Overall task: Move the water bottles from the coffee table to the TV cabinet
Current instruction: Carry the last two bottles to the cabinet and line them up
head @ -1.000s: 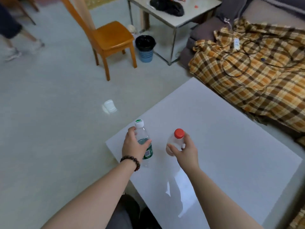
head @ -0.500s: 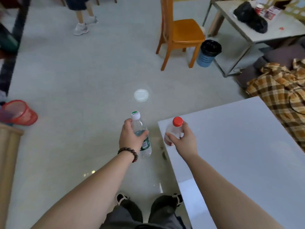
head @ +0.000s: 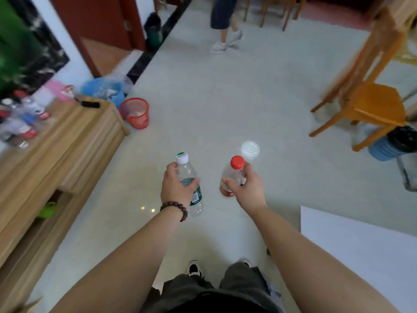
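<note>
Bottles were both in the air, clear of any surface, carried over the pale floor (head: 225, 98). Left hand (head: 174, 187) was wrapped round the green-labelled bottle (head: 191, 188) at its upper body, white-and-green cap up, base hanging below the wrist. Right hand (head: 247, 187) was curled round the red-capped bottle (head: 232, 175) just under the shoulder, thumb across the front. Both bottles stood near upright and apart from each other.

Coffee-table worktop (head: 361, 245) showed only as a white corner at lower right, with nothing on the visible part. TV cabinet (head: 67, 141), wooden, lay at left, its top already carrying a blurred cluster of bottles (head: 20, 118) towards the far left end; the count could not be read.

Judgement: the step in hand was the carry. To do it well, the turn to the left should finish before the arms reach out. The bare stretch of cabinet top nearer the camera looked the best landing spot, away from the cluster, so that no standing bottle gets knocked. Each base should go down flat before the fingers let go. The green-labelled one looked partly filled and would settle easily; the other looked light and would tip more readily.

A white lid (head: 250, 149) lay on the floor ahead, and a red basket (head: 135, 112) stood at the cabinet's end; neither lay on the way to the cabinet.
</note>
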The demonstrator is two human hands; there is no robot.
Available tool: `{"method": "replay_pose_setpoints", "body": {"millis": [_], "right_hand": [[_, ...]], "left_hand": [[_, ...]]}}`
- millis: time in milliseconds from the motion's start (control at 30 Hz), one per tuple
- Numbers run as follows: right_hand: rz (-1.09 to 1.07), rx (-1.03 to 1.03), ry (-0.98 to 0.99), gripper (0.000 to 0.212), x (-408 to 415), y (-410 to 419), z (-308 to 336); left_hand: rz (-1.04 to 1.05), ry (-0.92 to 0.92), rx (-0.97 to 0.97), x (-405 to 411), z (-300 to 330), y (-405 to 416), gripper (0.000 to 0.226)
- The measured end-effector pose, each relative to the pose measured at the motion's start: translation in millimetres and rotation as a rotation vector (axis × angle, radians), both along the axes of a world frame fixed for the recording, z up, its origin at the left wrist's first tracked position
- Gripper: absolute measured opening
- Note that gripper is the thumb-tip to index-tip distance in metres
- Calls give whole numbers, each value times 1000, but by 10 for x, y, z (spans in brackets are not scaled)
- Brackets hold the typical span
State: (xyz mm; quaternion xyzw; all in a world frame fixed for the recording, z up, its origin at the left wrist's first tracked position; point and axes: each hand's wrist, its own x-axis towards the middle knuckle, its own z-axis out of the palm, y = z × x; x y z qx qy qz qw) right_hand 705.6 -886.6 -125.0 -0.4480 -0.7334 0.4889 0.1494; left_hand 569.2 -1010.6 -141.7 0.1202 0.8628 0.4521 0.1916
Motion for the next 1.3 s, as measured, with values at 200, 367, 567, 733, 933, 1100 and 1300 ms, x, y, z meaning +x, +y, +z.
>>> {"method": "replay_pose_setpoints", "body": {"millis": [200, 367, 567, 733, 933, 1100, 1300], "right_hand": [[243, 31, -8, 62, -997, -160, -51], [389, 83, -46, 66, -1799, -133, -177], [554, 83, -58, 69, -2928, 220, -301], [708, 83, -45, 64, -3931, 792, -258], [841, 92, -27, 63, -4964, 1324, -145], [942, 44, -24, 62, -5547, 1322, -264], [1052, 18, -38, 55, -6185, 1095, -382]], "left_hand": [[244, -20, 8, -661, -98, -484, 65], [406, -49, 6, -1170, -221, -643, 63], [609, -65, -1, -2054, -287, -455, 66], [749, -21, -10, -2922, -167, -60, 66], [882, 6, -19, -3681, 8, 417, 67], [958, -3, -26, -4067, -48, 513, 68], [1068, -15, -59, -4509, -199, 392, 67]]}}
